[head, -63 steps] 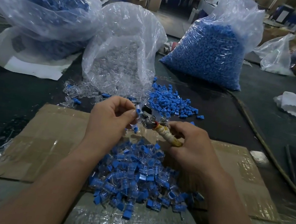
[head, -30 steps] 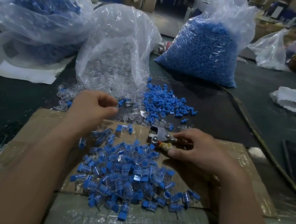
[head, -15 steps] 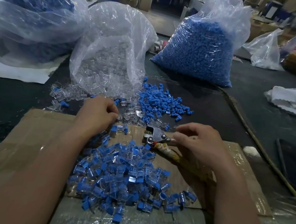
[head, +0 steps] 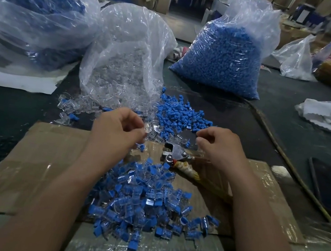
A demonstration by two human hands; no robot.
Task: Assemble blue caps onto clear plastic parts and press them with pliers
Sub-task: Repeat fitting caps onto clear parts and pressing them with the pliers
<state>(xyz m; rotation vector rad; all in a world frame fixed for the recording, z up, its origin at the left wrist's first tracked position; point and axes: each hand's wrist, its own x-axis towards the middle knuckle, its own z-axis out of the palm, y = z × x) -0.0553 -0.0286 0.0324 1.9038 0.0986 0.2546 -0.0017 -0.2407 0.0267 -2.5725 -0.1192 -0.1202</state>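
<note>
1. Blue caps [head: 224, 54] fill the big bag [head: 254, 16]; a loose heap [head: 180, 115] lies on the tabletop [head: 268, 123], just ahead of both hands.
2. Cardboard [head: 47, 161] carries the finished pile [head: 145, 197].
3. Right hand [head: 221, 148], nearer the heap, curls its grip; whether it pinches a cap, I cannot tell.
4. Left hand [head: 116, 128] pinches a clear part [head: 148, 127].
5. Pliers [head: 174, 155] lie beside the right wrist, handles running back under that forearm.
</note>
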